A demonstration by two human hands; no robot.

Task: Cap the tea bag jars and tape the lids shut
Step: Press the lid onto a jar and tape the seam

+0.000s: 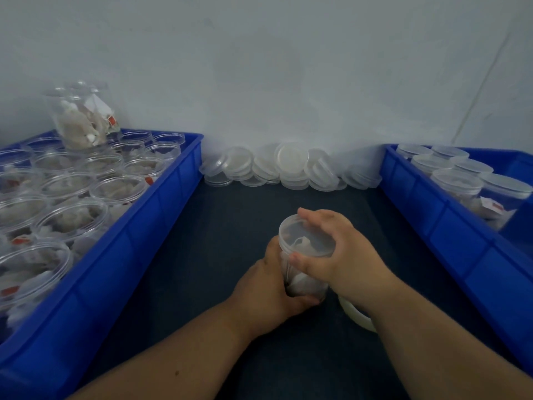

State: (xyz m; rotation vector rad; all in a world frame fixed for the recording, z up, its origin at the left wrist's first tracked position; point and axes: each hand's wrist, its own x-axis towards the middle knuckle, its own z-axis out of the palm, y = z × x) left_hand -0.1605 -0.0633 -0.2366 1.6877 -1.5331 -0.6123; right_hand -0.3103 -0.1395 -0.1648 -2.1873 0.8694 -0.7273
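Left hand (269, 287) grips the jar (302, 281) low down, right hand (340, 252) wraps over its lid (305, 235). Blue bins either side; that pale ring (356, 314) under the wrist is maybe tape.

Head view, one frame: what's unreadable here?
Head view:
1. Whether the lid seats fully on the jar: right hand covers its rim.
2. Jar bottom: left hand wraps it.
3. Mostly under the right forearm: white ring, possibly tape.
4. Cut by frame edges: left tray, right tray.
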